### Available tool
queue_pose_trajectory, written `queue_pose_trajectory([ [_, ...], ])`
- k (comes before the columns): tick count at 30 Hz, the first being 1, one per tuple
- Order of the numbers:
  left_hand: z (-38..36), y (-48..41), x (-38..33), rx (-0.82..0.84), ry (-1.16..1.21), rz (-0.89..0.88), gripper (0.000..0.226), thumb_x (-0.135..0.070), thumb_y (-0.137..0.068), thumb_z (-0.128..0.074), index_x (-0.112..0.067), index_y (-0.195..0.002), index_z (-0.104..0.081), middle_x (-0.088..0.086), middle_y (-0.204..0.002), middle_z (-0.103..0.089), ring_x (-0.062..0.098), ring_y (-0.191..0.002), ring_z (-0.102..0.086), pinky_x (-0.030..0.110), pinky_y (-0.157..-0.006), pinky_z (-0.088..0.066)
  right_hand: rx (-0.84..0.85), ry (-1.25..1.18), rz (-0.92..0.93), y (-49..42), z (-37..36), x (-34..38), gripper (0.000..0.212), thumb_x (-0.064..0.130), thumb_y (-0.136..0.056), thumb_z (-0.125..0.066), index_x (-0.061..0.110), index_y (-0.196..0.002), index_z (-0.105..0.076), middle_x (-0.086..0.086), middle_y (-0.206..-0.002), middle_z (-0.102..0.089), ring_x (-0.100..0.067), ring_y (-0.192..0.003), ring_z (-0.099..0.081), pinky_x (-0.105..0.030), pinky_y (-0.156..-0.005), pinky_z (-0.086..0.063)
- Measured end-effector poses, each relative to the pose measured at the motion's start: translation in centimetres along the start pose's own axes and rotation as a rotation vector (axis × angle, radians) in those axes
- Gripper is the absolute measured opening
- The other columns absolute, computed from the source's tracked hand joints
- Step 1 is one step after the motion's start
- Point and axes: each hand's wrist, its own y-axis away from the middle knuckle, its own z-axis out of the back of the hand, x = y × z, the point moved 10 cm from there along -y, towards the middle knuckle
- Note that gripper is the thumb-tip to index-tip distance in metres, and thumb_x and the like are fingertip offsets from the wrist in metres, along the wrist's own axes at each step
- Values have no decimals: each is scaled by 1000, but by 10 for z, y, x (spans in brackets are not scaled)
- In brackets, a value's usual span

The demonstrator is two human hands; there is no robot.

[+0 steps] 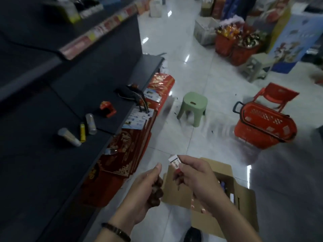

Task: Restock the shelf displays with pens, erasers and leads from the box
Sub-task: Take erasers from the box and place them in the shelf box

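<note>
A pale green plastic stool [193, 106] is seen on the glossy white tiled floor [201, 70], well beyond the hands. A red plastic shopping basket [265, 127] is set farther right, with a red plastic chair [277, 95] just behind it.

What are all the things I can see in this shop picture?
Eraser: one, white with a 2B label, pinched in the right hand.
Cardboard box: one, brown, open on the floor beneath the hands.
Shelf: dark, along the left side.
Tubes: two, silvery, lying on the shelf.
Yellow item: one, small, between the tubes.
Red packets: a stack, red and gold, along the shelf edge.
Stool: one, pale green, on the white floor.
Shopping basket: one, red, to the right.
Chair: one, red, behind the basket.
Left hand: closed on something dark, a beaded bracelet at the wrist.
Right hand: holding the eraser.
</note>
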Motion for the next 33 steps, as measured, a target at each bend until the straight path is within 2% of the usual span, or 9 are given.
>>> queue_pose_trajectory([
  [2,53,50,-32,-46,-24,-101,48,-53,-93,-71,-21,-70,-43,3,-69,-36,17,-53,-30,25,-49,-19,48,-1,38,14,-60,21,27,-6,-106,-52,3,-112,-77,-15,-87,-72,-27,-74,-70,-33,-64,-53],
  [9,235,210,-103,-173,-119,-496,37,-52,-101,-63,-20,-83,-58,10,-77,-42,17,-52,-34,23,-49,-20,258,116,202,69,-281,55,9,1,-97,-71,4,-104,-75,-22,-77,-75,-28,-66,-69,-30,-60,-55],
  [12,300,263,-112,-265,-163,-560,39,-51,-100,-64,-16,-84,-59,9,-76,-46,17,-52,-37,23,-46,-24,357,120,226,92,-366,62,10,0,-97,-71,4,-104,-78,-19,-75,-75,-22,-65,-70,-27,-60,-57],
  [15,353,303,-118,-319,-136,-605,42,-48,-100,-64,-11,-83,-55,9,-75,-46,18,-53,-37,28,-49,-19,443,124,235,107,-437,70,11,-1,-97,-70,1,-104,-78,-20,-73,-74,-17,-58,-67,-23,-56,-55],
  [22,461,361,-138,-546,-23,-723,37,-38,-104,-62,-14,-77,-54,10,-71,-42,17,-51,-35,26,-47,-22,665,186,335,110,-581,81,16,3,-93,-78,10,-108,-79,-17,-85,-77,-29,-73,-75,-32,-66,-60],
  [25,504,375,-156,-642,17,-759,37,-35,-105,-61,-9,-79,-56,12,-70,-39,17,-51,-33,28,-48,-20,755,317,533,102,-636,95,27,9,-89,-84,24,-111,-81,1,-104,-75,-23,-87,-77,-33,-78,-61],
  [27,529,381,-170,-690,50,-772,33,-33,-105,-61,-10,-81,-59,12,-70,-40,17,-50,-32,27,-47,-19,808,418,723,98,-668,110,30,11,-91,-83,29,-115,-81,10,-112,-69,-18,-95,-74,-26,-80,-59],
  [31,572,393,-202,-822,45,-765,37,-40,-104,-62,-23,-71,-62,3,-67,-47,15,-49,-37,27,-46,-25,859,578,1125,86,-729,140,26,19,-88,-87,24,-113,-80,16,-106,-70,-9,-97,-71,-20,-79,-54],
  [33,595,399,-215,-924,-1,-719,42,-48,-102,-62,-29,-65,-63,-4,-62,-49,13,-49,-40,28,-47,-29,895,581,1163,66,-758,151,21,20,-85,-89,20,-104,-82,15,-102,-73,-7,-95,-72,-19,-79,-54],
])
